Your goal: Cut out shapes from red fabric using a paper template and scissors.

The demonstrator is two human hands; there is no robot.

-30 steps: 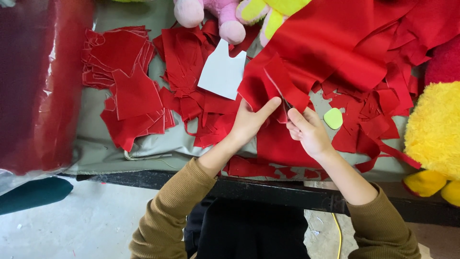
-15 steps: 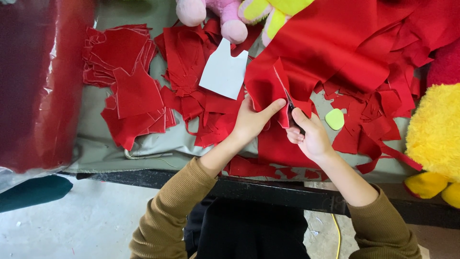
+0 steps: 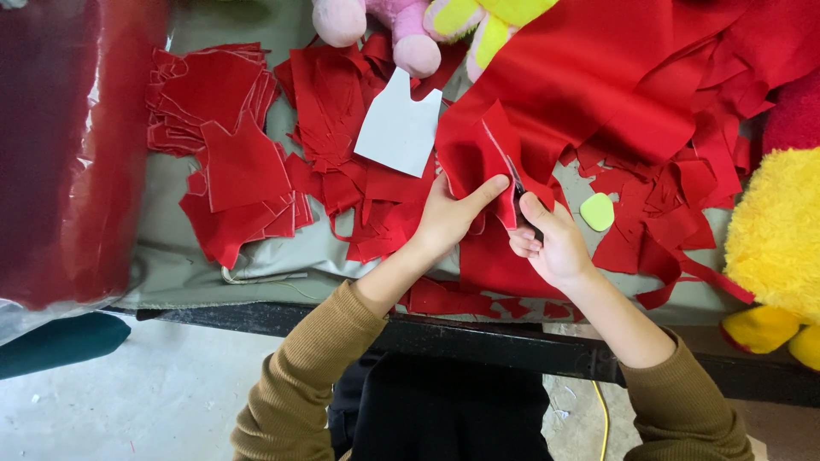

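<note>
My left hand [image 3: 451, 215] pinches the lower edge of a large red cloth [image 3: 589, 94] and lifts a marked flap of it [image 3: 483, 154]. My right hand [image 3: 551, 243] is closed on a pair of scissors [image 3: 521, 195], whose blades run up along a pale line drawn on the flap. Most of the scissors is hidden by my fingers and the cloth. Both hands work close together near the table's front edge.
A stack of cut red pieces [image 3: 226, 128] lies at the left, with a pale paper pattern [image 3: 400, 128] beside it. Red scraps [image 3: 658, 213] and a small green chalk [image 3: 597, 211] lie to the right. Plush toys: pink [image 3: 384, 26], yellow [image 3: 777, 248]. A red fabric roll [image 3: 68, 145] lies far left.
The scissors have advanced up the marked line on the flap. My left hand has shifted its hold slightly and lifted the cloth edge higher.
</note>
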